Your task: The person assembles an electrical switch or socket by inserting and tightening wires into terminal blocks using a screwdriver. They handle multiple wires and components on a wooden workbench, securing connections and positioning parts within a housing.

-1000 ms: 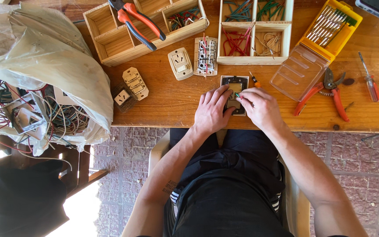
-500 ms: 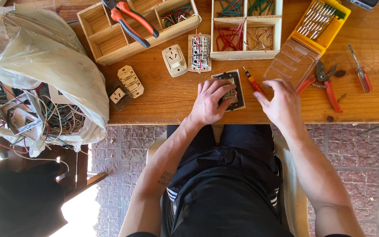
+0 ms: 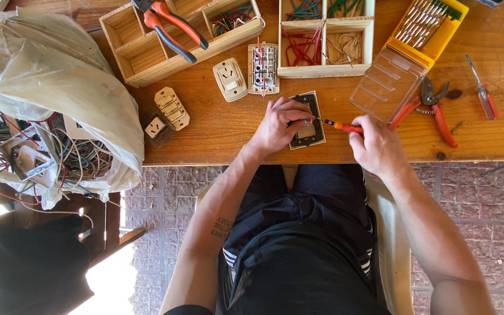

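A: What is held in the hands?

B: A small orange-handled screwdriver (image 3: pixel 338 125) is gripped in the right hand (image 3: pixel 378 146), the fingers curled shut round the handle, and its tip is pointed left at a dark-framed wall switch plate (image 3: pixel 309 121). The plate is pinned flat near the front edge of the wooden workbench (image 3: pixel 217 125) by the left hand (image 3: pixel 279 123), whose bent fingers are closed down on the plate's left side.

A: What has changed in the last second?

B: A second ago both hands were bunched on the plate and no tool was held. Half a second ago the right hand was lifted off to the right with the screwdriver just taken up. Now the tip is brought to the middle of the plate, so the work is judged to have passed from handling the plate to working on a screw or terminal; the exact contact point cannot be made out.

A: And what lies around it?

B: A white socket module (image 3: pixel 230 79) and a wired switch block (image 3: pixel 263 68) are seen just behind the plate. Wooden compartment trays (image 3: pixel 324 71) of wire offcuts lie beyond, red-handled pliers (image 3: pixel 171 27) resting on one. To the right, a yellow bit case (image 3: pixel 426 24) with a clear lid and red cutters (image 3: pixel 433 108). At far left, a plastic bag (image 3: pixel 48 87) stuffed with tangled cable.
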